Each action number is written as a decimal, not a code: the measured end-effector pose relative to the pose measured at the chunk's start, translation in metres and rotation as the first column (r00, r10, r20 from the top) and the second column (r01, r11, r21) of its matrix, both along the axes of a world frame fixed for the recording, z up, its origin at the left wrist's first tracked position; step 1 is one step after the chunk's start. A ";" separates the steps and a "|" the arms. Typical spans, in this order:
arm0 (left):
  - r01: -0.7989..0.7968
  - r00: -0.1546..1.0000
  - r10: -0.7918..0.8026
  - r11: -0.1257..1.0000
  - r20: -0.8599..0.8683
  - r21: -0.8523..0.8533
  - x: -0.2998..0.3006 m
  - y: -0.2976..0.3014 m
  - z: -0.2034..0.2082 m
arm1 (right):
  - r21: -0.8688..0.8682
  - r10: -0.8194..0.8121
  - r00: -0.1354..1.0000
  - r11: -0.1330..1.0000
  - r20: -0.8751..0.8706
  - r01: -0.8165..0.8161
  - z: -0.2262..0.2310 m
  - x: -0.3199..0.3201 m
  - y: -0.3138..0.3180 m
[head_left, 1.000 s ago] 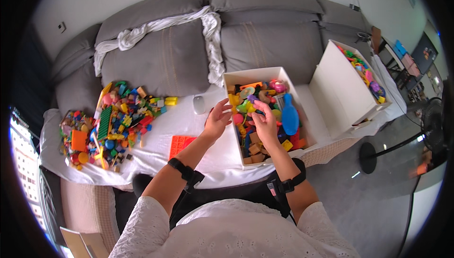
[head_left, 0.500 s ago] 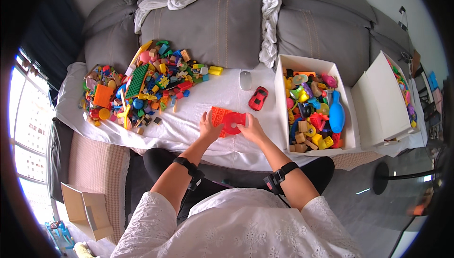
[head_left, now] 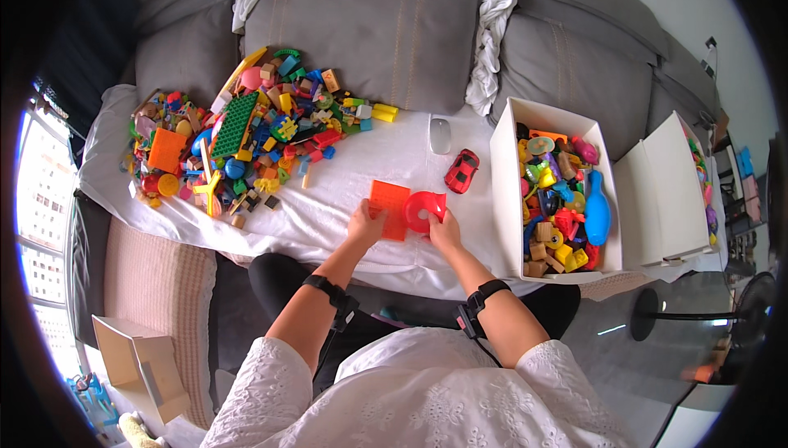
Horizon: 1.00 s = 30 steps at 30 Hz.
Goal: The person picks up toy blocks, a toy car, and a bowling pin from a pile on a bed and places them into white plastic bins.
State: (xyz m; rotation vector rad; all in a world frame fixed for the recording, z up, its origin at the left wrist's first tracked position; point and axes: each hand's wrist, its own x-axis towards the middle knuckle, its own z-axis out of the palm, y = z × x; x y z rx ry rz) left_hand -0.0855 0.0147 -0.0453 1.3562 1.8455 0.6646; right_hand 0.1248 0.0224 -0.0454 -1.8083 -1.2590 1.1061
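Head view shows the left hand (head_left: 365, 225) resting with curled fingers on the near edge of a flat orange square plastic base plate (head_left: 388, 210), pinning it to the white cloth-covered table (head_left: 345, 202), while the right hand (head_left: 446, 233) pinches the rim of a red round plastic piece with a hole in its middle (head_left: 423, 211), which sits against the plate's right edge, partly over it. To do this well, the person would likely keep the left hand pressing the plate flat so that it cannot slide on the loose cloth, line the red piece up squarely over the plate, and press straight down instead of at a slant. Just beyond the plate lie a small red toy car (head_left: 461, 170) and a grey computer mouse (head_left: 440, 134), near enough to be knocked by a careless wrist. To the right stands a white open box full of mixed toys (head_left: 505, 177); to the left, well apart, spreads a heap of colourful building blocks (head_left: 246, 136).
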 end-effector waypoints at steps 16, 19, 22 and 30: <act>0.213 0.422 -0.184 0.972 0.887 0.101 0.170 0.081 0.181 | 0.032 -0.122 0.432 0.942 -0.893 0.333 0.187 0.165 0.045; 0.230 0.349 -0.264 0.954 0.899 0.191 0.233 0.109 0.181 | 0.083 -0.083 0.410 0.925 -0.908 0.370 0.176 0.225 0.074; 0.343 0.919 -0.394 0.779 -0.015 0.525 0.242 0.127 0.145 | 0.036 -0.201 0.497 0.904 -0.844 0.426 0.161 0.234 0.089; 0.804 0.505 -0.552 0.581 -0.664 0.128 0.241 0.105 0.175 | 0.305 -0.134 0.637 0.938 0.759 -0.166 0.168 0.217 0.064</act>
